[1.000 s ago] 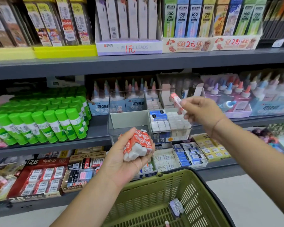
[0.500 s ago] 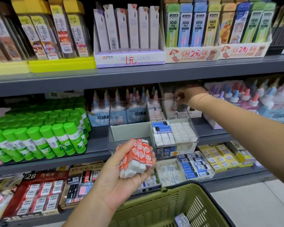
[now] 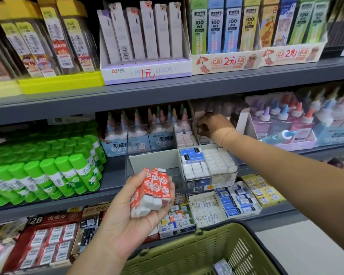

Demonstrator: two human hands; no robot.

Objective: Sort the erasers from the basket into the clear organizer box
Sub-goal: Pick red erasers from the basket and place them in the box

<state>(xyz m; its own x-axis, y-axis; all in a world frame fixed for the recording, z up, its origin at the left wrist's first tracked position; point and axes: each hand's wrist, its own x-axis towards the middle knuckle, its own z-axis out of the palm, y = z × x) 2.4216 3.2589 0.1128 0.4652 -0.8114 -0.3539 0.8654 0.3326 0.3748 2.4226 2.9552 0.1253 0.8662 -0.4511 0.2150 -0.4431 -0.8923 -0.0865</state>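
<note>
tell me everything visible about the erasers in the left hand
The stack of white block erasers in red-orange printed paper sleeves numbers at least four, pressed side by side, roughly upright, bare white ends toward the palm. The left hand cradles them from below, thumb on one side, fingers curled round the other.

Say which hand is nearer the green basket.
Left. The left hand, gripping red-sleeved erasers, hangs just above the basket; the right hand is up at the organizer box back.
</note>
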